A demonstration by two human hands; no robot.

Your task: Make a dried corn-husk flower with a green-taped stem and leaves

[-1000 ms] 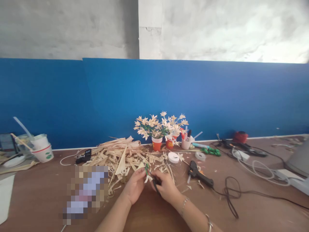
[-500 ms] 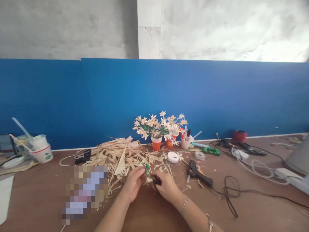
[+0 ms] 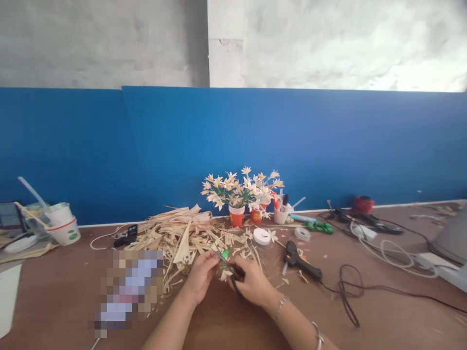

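1 green sprig (image 3: 225,253) between the 2 hands, approx. mid-bench, w/ 1 pale flower (image 3: 225,275) at or just under its lower end. L hand (image 3: 202,276): grip pinched on the sprig, thumb & fingertips. R hand (image 3: 251,282): grip closed round 1 pr. black-handled scissors (image 3: 236,288), blades pointing up-left at the sprig; too small to tell if they touch it. R arm has 2 ornaments: 1 chain bracelet (image 3: 281,307), 1 bangle (image 3: 318,335). Just behind the hands, 1 big heap of dry husk strips (image 3: 182,231), too many to count. Beyond, 2 red cups (image 3: 236,220) side by side, w/ a dozen-plus pale blooms (image 3: 230,183) above. Next to them, R side: 1 pale cup (image 3: 280,217) of pens etc. Nearer: 2 rolls, i.e. 1 white roll (image 3: 261,237) & 1 clear roll (image 3: 302,235); 1 green bundle (image 3: 319,227) nr. the latter. R of hands, 1 black glue gun (image 3: 304,265) lying on the bench (image 3: 226,325), cord trailing R. Far L, 1 white cup w/ red rim (image 3: 65,232). Nr. L forearm, 1 pixelated item (image 3: 127,291), can't ID. Behind all, 1 blue partition (image 3: 233,131).
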